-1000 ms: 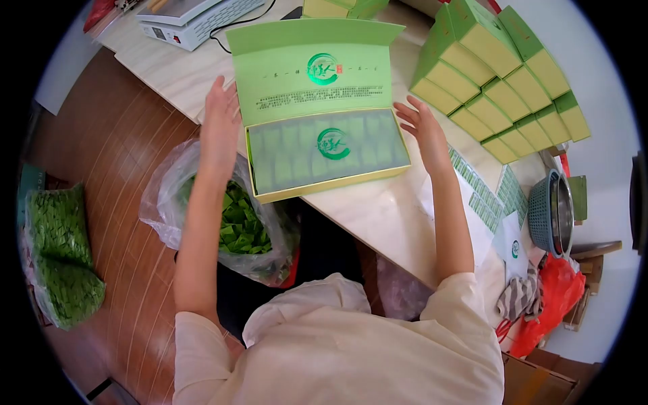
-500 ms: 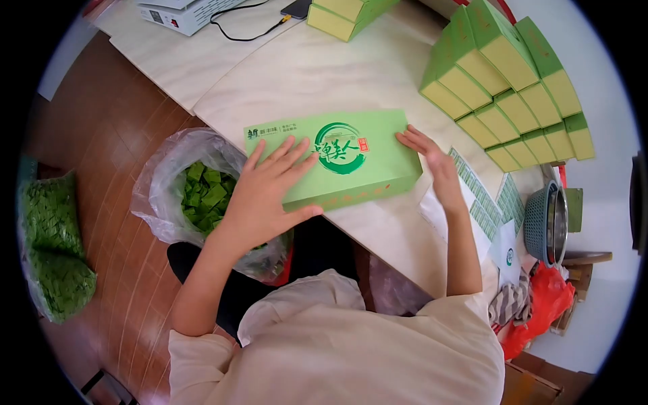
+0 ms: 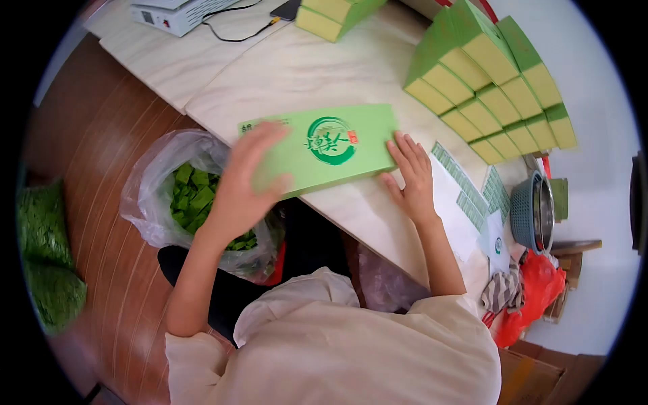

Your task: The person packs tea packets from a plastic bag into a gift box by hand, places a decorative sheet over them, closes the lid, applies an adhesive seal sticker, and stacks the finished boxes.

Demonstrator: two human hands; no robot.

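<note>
A closed green box point(image 3: 324, 145) with a round dark green logo lies at the near edge of the pale table point(image 3: 290, 74). Over the box's left end is my left hand point(image 3: 246, 179), blurred by motion, its thumb and fingers apart; whether it touches the lid cannot be told. My right hand point(image 3: 412, 175) rests against the box's right end with the fingers extended. Below my left arm, a clear plastic bag point(image 3: 152, 196) holds small green packets point(image 3: 196, 199).
Green boxes point(image 3: 486, 81) are stacked at the back right, with others point(image 3: 331, 20) at the back. Sticker sheets point(image 3: 459, 179), a blue basket point(image 3: 523, 209) and a red bag point(image 3: 540, 283) are to the right. A white device point(image 3: 172, 17) and cable stand back left.
The box was open, showing its inner tray, and its lid is now closed. My left hand came down over the lid's left part, and my right hand moved to the right end.
</note>
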